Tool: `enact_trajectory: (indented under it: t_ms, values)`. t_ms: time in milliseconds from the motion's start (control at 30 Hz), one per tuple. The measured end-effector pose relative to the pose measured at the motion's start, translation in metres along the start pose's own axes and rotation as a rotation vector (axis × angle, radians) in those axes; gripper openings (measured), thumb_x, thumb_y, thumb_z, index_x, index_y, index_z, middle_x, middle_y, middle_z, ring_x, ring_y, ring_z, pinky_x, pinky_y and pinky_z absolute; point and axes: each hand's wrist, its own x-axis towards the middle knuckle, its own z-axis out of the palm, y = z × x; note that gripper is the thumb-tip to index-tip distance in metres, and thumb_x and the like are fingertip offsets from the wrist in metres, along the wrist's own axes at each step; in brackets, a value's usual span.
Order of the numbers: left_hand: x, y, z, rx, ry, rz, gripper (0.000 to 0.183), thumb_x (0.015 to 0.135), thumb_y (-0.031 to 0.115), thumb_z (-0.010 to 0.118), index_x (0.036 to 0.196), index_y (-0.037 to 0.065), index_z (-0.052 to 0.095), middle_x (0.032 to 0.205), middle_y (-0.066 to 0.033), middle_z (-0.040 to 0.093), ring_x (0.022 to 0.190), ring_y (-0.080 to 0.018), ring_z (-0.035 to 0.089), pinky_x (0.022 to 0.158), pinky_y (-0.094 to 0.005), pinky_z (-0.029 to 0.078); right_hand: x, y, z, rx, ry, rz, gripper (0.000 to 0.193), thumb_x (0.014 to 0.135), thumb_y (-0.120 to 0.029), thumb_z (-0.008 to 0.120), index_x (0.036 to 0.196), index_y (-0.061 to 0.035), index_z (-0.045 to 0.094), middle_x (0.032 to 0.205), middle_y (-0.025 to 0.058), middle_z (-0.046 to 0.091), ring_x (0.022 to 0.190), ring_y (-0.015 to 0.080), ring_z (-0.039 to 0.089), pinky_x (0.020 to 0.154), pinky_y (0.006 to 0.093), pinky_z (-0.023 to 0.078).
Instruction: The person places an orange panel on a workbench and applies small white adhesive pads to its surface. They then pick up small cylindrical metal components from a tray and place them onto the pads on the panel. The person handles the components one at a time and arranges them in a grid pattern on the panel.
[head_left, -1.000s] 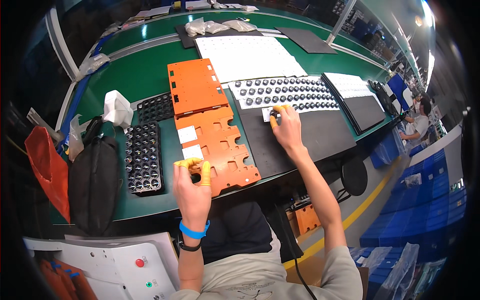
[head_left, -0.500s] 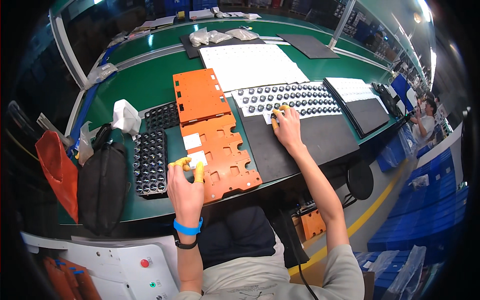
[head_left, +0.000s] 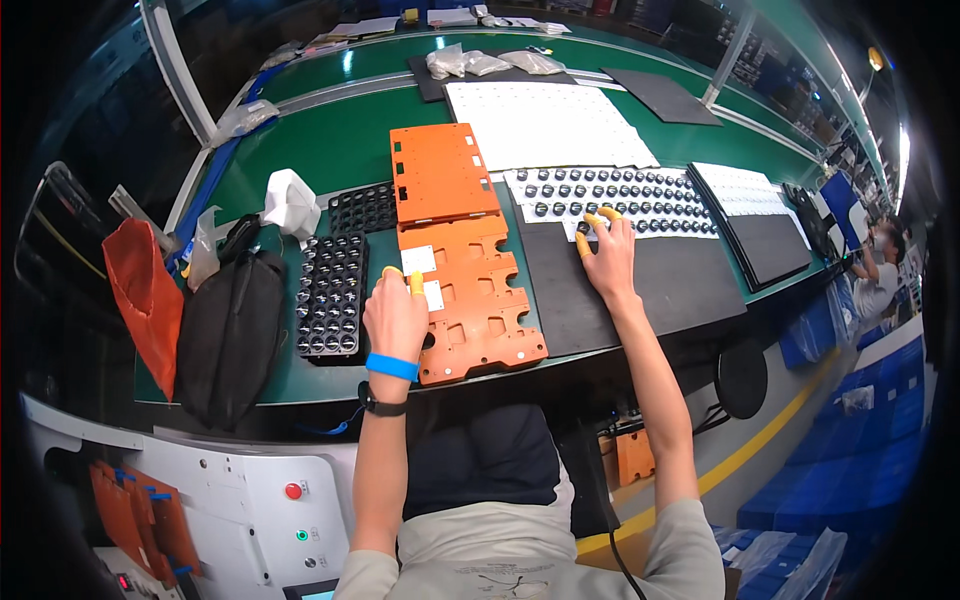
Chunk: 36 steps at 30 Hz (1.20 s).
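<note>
My right hand (head_left: 610,262), with yellow finger covers, pinches a black round part (head_left: 584,228) at the near left corner of a white sheet (head_left: 570,228). Rows of similar black round parts (head_left: 625,192) stand on this sheet. At the left edge of an orange fixture plate (head_left: 480,325), my left hand (head_left: 397,318) has its covered thumb and index finger apart, and nothing shows between them. Two small white square plates lie on the fixture: the nearer white plate (head_left: 433,295) is beside my left thumb, the farther white plate (head_left: 419,260) just beyond it.
Left of the fixture sits a black tray (head_left: 331,297) of round parts, with another black tray (head_left: 362,208) behind. An orange panel (head_left: 435,172) rises at the fixture's far end. A black mat (head_left: 660,285) lies under my right forearm. A black bag (head_left: 232,340) hangs at the left edge.
The view has shifted, so the table appears farther right. My left hand has drawn back to the left side of the nearer white plate. My right hand stays at the same corner of the sheet.
</note>
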Motion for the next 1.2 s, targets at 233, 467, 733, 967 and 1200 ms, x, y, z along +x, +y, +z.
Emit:
enact_trajectory:
  t_ms: [233, 467, 733, 967, 1200]
  values:
    - [0.013, 0.001, 0.015, 0.111, 0.061, -0.047, 0.025, 0.098, 0.019, 0.053, 0.099, -0.006, 0.057, 0.084, -0.0295, 0.067, 0.083, -0.0481, 0.066, 0.071, -0.0564, 0.052, -0.001, 0.000, -0.004, 0.034, 0.007, -0.010, 0.033, 0.081, -0.012, 0.074, 0.111, -0.0013, 0.068, 0.121, 0.0167, 0.058, 0.119, 0.0349, 0.050, 0.101, 0.0460, 0.040]
    - [0.021, -0.002, 0.009, 0.104, 0.099, 0.043, 0.017, 0.094, 0.010, 0.055, 0.101, -0.005, 0.057, 0.082, -0.0271, 0.068, 0.079, -0.0445, 0.068, 0.068, -0.0542, 0.053, -0.002, 0.000, -0.002, 0.062, 0.021, -0.001, 0.031, 0.081, -0.010, 0.074, 0.111, -0.0014, 0.068, 0.122, 0.0171, 0.058, 0.117, 0.0352, 0.051, 0.101, 0.0457, 0.040]
    - [-0.015, 0.022, -0.005, -1.536, -0.459, -0.211, 0.018, 0.103, 0.021, 0.048, 0.109, 0.005, 0.055, 0.072, -0.0049, 0.055, 0.049, -0.0145, 0.050, 0.045, -0.0273, 0.041, 0.009, -0.060, -0.037, 0.354, 0.242, -0.050, 0.020, 0.086, -0.009, 0.070, 0.107, -0.0071, 0.071, 0.107, 0.0118, 0.067, 0.102, 0.0302, 0.060, 0.094, 0.0422, 0.044]
    - [-0.043, 0.048, 0.017, -1.994, -0.786, -0.264, 0.034, 0.108, 0.030, 0.038, 0.113, 0.000, 0.053, 0.074, -0.0008, 0.047, 0.047, -0.0062, 0.035, 0.042, -0.0222, 0.033, -0.005, -0.155, -0.065, 0.905, -0.154, 0.073, 0.026, 0.083, -0.012, 0.075, 0.104, 0.0016, 0.066, 0.099, 0.0154, 0.066, 0.092, 0.0294, 0.067, 0.079, 0.0366, 0.054]
    - [-0.040, 0.045, 0.023, -1.599, -0.671, -0.255, 0.031, 0.101, 0.009, 0.032, 0.123, 0.002, 0.053, 0.071, -0.0027, 0.051, 0.045, -0.0092, 0.037, 0.040, -0.0247, 0.035, 0.007, -0.134, -0.062, 0.589, 0.021, 0.018, 0.022, 0.083, -0.008, 0.071, 0.102, -0.0001, 0.065, 0.095, 0.0145, 0.067, 0.089, 0.0289, 0.068, 0.078, 0.0362, 0.054]
